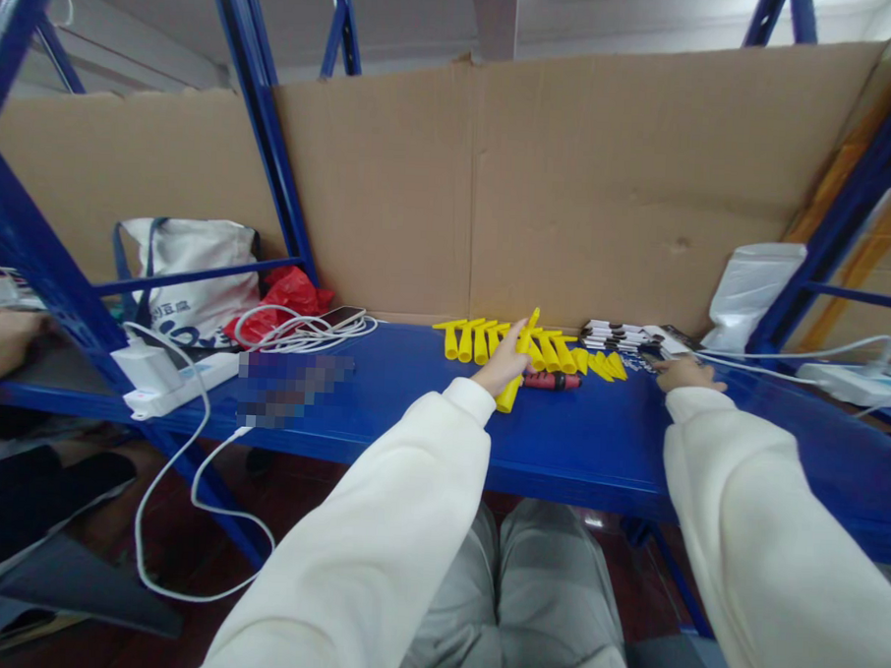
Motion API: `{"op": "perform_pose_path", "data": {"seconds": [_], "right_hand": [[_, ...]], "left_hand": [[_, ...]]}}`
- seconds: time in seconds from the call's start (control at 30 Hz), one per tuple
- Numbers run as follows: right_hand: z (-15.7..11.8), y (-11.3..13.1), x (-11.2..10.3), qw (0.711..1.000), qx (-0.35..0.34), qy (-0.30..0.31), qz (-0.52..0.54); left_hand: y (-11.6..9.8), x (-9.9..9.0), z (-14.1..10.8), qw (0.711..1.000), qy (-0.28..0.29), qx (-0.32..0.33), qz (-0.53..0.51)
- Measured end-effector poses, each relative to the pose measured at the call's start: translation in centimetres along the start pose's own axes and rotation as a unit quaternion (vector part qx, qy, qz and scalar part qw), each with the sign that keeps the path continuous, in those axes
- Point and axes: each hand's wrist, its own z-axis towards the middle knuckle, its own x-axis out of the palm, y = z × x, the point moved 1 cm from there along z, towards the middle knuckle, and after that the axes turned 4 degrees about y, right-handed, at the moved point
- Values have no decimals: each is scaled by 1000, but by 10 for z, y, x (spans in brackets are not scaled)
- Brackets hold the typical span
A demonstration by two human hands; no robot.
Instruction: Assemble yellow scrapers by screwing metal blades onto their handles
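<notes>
In the centre of the frame, the left hand (503, 363) of the person holds a long yellow plastic piece (507, 396) with a tapered, tube-like form. Its thumb and fingers are closed around the piece, which stands slanted, its thin end toward the top of the frame and its wide end toward the bottom. Behind this hand, and on both sides of it, a row of similar yellow plastic pieces (481, 347) lies on the blue metal table (406, 391). Just to the right of the held piece lies a red and black hand tool (553, 380), and above it, farther right, is a group of smaller flat yellow pieces (599, 364).

The right hand (689, 374) is at the right of centre, low over the table, with its fingers near some small shiny bits (646, 357). One cannot tell whether it holds any of them. Above these bits lies a stack of black and white packets (612, 335), and a white plastic bag (754, 288) stands farther right, near the brown cardboard wall (607, 183). At the left edge of the frame, another person's hand (8, 344) is visible, well apart from these things.
</notes>
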Motion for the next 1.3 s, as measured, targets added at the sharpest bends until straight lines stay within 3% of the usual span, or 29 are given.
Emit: {"op": "perform_pose_path", "data": {"seconds": [0.1, 0.23, 0.47, 0.73, 0.87, 1.07, 1.3], "right_hand": [[4, 0, 3, 994, 78, 71, -33], [-5, 14, -4, 994, 81, 58, -48], [-19, 30, -11, 996, 22, 32, -74], [-13, 27, -1, 995, -14, 31, -93], [-12, 28, 3, 994, -21, 27, -103], [-17, 34, 2, 992, 21, 57, -114], [-16, 33, 5, 992, 11, 49, -112]], "left_hand": [[-4, 1, -3, 997, 8, -41, -69], [-11, 2, -8, 988, 32, -55, -137], [-19, 4, -15, 970, 93, -69, -213], [-19, 5, -19, 960, 169, -93, -203], [-15, 6, -15, 961, 169, -87, -203], [-15, 8, -15, 959, 169, -91, -210], [-18, 9, -17, 959, 162, -92, -213]]}}
